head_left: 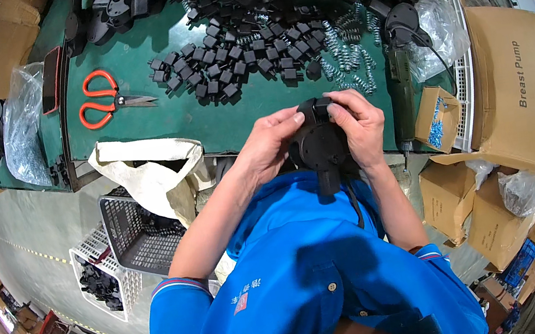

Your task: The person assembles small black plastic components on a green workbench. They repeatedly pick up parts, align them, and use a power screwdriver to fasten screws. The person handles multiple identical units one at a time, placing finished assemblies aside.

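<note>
Head view: left fisheye of a worn pair, looking down
Blue shirt (279,290): close below, filling the lower middle
Left hand (270,140), right hand (361,124): near, mid-picture
Green table (226,123): beyond, across the top

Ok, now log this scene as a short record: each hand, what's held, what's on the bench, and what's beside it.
Left hand: on the left side of the black plastic part
Right hand: on the part's upper right
Held: black plastic part, between both hands, at the bench's near edge
Bench: green top
Bench, left: red-handled scissors, open
Bench, middle: heap of small black blocks
Right of heap: metal springs
Beside bench, lower left: grey crate
</note>
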`<state>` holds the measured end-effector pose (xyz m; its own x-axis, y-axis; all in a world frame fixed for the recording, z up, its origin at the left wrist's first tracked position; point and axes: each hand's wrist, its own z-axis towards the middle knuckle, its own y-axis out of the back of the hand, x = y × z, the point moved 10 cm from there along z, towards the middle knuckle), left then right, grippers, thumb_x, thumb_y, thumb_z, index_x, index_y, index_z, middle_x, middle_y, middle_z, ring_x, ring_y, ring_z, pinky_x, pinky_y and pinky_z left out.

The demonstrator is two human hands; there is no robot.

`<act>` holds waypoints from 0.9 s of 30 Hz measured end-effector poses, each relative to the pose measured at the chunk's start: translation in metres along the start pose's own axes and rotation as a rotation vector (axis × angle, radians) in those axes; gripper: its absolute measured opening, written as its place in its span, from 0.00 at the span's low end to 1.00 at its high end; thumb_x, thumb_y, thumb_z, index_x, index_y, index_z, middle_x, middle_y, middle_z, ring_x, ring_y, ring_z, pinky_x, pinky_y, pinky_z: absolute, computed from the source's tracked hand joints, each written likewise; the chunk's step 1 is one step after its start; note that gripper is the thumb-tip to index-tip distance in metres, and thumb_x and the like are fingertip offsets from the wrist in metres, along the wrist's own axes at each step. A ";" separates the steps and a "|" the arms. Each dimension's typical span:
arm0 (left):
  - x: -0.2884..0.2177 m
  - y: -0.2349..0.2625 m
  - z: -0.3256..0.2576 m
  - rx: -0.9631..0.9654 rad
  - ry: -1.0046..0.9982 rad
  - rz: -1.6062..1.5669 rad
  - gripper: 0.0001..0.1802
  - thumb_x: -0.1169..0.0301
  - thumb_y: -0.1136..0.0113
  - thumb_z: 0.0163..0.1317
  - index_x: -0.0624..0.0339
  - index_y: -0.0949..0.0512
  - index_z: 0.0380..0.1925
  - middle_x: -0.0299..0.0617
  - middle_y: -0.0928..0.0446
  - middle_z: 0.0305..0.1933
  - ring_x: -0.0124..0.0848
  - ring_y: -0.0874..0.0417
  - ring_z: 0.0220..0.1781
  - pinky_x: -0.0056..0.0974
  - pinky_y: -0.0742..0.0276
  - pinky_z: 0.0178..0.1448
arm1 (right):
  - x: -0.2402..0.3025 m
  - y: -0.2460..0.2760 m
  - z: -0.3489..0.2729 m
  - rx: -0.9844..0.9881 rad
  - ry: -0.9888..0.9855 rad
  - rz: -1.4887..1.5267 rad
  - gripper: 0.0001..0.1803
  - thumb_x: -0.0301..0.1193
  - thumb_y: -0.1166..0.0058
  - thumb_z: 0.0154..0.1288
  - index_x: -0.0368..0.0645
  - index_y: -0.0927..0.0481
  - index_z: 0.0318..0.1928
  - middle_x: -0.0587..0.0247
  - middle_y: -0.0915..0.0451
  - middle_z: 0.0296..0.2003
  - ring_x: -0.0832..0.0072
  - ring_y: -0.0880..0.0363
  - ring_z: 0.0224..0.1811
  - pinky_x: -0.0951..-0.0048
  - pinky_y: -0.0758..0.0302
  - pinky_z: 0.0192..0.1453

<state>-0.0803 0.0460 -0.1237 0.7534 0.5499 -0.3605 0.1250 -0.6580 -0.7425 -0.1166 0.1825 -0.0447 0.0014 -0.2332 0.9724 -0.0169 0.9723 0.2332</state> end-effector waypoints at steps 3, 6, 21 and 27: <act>0.008 -0.005 -0.005 0.051 -0.049 -0.002 0.22 0.72 0.43 0.70 0.65 0.28 0.62 0.43 0.22 0.58 0.30 0.19 0.57 0.36 0.24 0.62 | 0.028 -0.003 -0.005 0.067 0.153 -0.129 0.11 0.19 0.42 0.62 0.32 0.17 0.46 0.58 0.20 0.39 0.74 0.22 0.37 0.77 0.26 0.41; -0.003 0.001 -0.010 -0.082 -0.364 0.187 0.22 0.73 0.42 0.69 0.66 0.27 0.62 0.43 0.23 0.59 0.30 0.22 0.58 0.36 0.26 0.64 | 0.060 -0.008 -0.015 0.071 0.326 -0.297 0.15 0.18 0.39 0.57 0.34 0.18 0.47 0.49 0.19 0.41 0.58 0.18 0.42 0.68 0.23 0.46; -0.046 -0.043 -0.055 -0.160 -0.516 0.488 0.21 0.78 0.30 0.56 0.69 0.19 0.52 0.37 0.20 0.46 0.24 0.21 0.46 0.29 0.25 0.53 | 0.084 0.017 -0.033 -0.046 0.533 -0.274 0.18 0.19 0.36 0.52 0.35 0.21 0.46 0.53 0.20 0.35 0.60 0.18 0.30 0.66 0.21 0.31; -0.050 -0.053 -0.060 -0.143 -0.594 0.576 0.22 0.79 0.29 0.54 0.68 0.18 0.51 0.37 0.20 0.44 0.25 0.21 0.45 0.29 0.24 0.53 | 0.082 0.021 -0.031 0.038 0.516 -0.218 0.19 0.18 0.34 0.49 0.35 0.21 0.44 0.53 0.21 0.33 0.61 0.20 0.28 0.66 0.23 0.29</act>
<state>-0.0865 0.0228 -0.0323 0.2638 0.2610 -0.9286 -0.0646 -0.9558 -0.2870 -0.0857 0.1842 0.0398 0.4976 -0.3811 0.7792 0.0027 0.8990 0.4380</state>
